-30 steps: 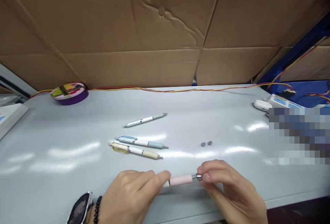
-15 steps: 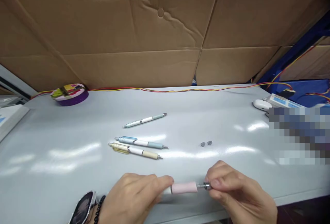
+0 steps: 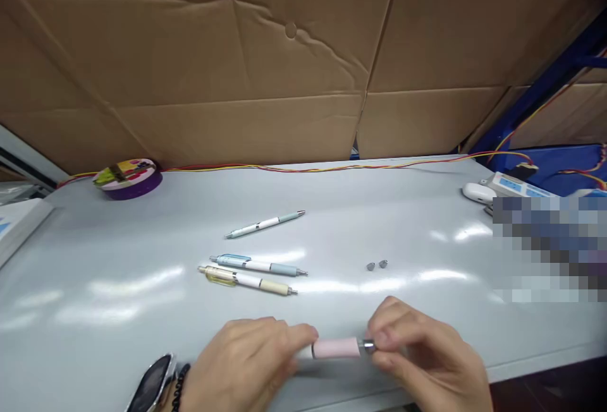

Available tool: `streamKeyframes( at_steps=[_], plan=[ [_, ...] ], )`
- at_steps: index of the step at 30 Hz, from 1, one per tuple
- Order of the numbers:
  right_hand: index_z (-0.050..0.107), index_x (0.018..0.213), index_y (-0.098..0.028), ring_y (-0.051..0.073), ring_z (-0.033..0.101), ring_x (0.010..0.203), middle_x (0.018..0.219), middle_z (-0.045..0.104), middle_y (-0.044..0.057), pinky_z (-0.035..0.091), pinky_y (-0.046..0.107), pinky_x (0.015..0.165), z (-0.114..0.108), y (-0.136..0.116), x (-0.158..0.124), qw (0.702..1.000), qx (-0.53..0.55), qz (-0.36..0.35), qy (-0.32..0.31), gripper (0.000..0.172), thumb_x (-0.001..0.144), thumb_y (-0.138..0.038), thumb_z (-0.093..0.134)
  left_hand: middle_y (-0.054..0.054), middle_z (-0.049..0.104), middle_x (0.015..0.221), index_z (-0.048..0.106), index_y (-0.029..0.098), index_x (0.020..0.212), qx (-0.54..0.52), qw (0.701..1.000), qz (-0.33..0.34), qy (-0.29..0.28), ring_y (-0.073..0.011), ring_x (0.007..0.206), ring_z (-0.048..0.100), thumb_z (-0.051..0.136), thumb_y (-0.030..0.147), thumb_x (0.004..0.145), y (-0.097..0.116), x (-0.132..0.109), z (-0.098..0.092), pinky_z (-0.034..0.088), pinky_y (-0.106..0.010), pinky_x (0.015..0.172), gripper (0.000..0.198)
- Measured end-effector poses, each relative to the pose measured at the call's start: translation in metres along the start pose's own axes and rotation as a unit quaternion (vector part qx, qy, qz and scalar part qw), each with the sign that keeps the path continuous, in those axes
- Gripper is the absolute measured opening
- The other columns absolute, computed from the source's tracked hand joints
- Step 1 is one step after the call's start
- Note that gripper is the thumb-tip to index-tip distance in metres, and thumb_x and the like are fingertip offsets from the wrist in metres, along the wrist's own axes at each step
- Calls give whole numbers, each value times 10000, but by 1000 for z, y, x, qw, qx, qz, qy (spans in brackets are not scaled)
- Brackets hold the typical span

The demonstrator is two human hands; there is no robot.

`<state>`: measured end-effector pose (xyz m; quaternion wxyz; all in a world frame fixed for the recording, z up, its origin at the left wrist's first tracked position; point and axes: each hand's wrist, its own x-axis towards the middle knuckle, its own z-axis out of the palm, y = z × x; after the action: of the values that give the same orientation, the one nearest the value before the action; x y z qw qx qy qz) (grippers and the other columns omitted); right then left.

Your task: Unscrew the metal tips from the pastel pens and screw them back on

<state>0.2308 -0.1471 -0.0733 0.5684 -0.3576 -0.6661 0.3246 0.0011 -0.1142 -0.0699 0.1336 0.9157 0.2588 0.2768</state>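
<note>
My left hand (image 3: 251,361) is closed around the white barrel of a pen with a pink grip (image 3: 336,348), held level near the table's front edge. Between thumb and fingertips, my right hand (image 3: 422,355) pinches a small silver metal tip (image 3: 368,346) at the pen's right end. A short gap shows between the tip and the pink grip. Beyond my hands lie a yellow pen (image 3: 249,280) and a blue pen (image 3: 258,265), both with bare thin front ends. A pale green pen (image 3: 265,225) with its silver tip on lies farther back. Two small grey cone tips (image 3: 377,265) rest to the right.
A round purple tin (image 3: 129,179) stands at the back left. Red and yellow wires (image 3: 284,168) run along the back edge before a cardboard wall (image 3: 190,52). At the right are a white rounded case (image 3: 478,193) and a power strip (image 3: 521,186). A white box (image 3: 21,225) sits left.
My right hand has moved left with the silver tip, bringing it closer to the pink grip over the thin front end. My left hand stays on the barrel. The view has shifted slightly.
</note>
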Motion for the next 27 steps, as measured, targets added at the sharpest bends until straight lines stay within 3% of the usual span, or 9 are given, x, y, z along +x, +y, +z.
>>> streamKeyframes(
  at_steps=[3, 6, 10, 14, 17, 22, 27],
  plan=[
    [590, 898, -219, 153, 610, 642, 703, 640, 17, 516, 270, 553, 2, -2, 3, 998, -26, -25, -53, 210, 791, -39, 598, -5, 611, 698, 463, 181, 1116, 60, 998, 20, 20, -155, 563, 546, 253, 182, 971, 0, 0, 5, 430, -255, 541, 255],
    [580, 891, -215, 150, 617, 636, 716, 651, 26, 520, 257, 538, 4, -5, 4, 995, -43, -29, -85, 217, 791, -22, 583, -3, 609, 706, 455, 216, 1160, 98, 993, 57, -9, -150, 531, 513, 298, 161, 965, 2, 1, 6, 403, -257, 516, 256],
    [575, 912, -232, 153, 600, 623, 693, 626, 17, 505, 271, 528, 5, -3, -1, 998, -41, -26, -50, 192, 822, -62, 565, 26, 530, 616, 444, 304, 1212, 114, 991, 62, -21, -141, 453, 457, 241, 231, 997, 4, 2, 2, 353, -240, 455, 305],
    [577, 912, -238, 151, 576, 610, 678, 593, 7, 482, 275, 523, 5, 2, -4, 999, -33, -29, 3, 137, 853, -118, 547, 36, 475, 585, 434, 295, 1235, 111, 992, 58, -2, -139, 410, 423, 184, 204, 990, 2, 0, 4, 309, -240, 413, 362],
    [565, 887, -232, 148, 577, 616, 687, 600, 7, 483, 265, 528, 5, 3, -4, 999, -31, -19, -28, 143, 836, -99, 558, 34, 485, 600, 450, 286, 1215, 107, 993, 52, 4, -136, 392, 406, 178, 180, 977, 0, -3, 6, 295, -244, 399, 376],
    [553, 882, -233, 155, 606, 669, 747, 632, 21, 499, 255, 552, 6, 4, -6, 997, -50, 7, -60, 193, 810, -53, 557, 10, 555, 780, 456, 264, 1174, 100, 994, 25, -43, -120, 433, 443, 292, 144, 938, -1, -5, 1, 357, -243, 431, 311],
    [549, 876, -231, 147, 603, 642, 743, 636, 17, 500, 246, 528, 7, 5, -6, 996, -59, -4, -73, 174, 813, -69, 555, 20, 517, 684, 407, 292, 1276, 128, 989, 57, -48, -120, 412, 437, 205, 191, 983, 0, -3, -2, 334, -232, 413, 370]
  ],
)
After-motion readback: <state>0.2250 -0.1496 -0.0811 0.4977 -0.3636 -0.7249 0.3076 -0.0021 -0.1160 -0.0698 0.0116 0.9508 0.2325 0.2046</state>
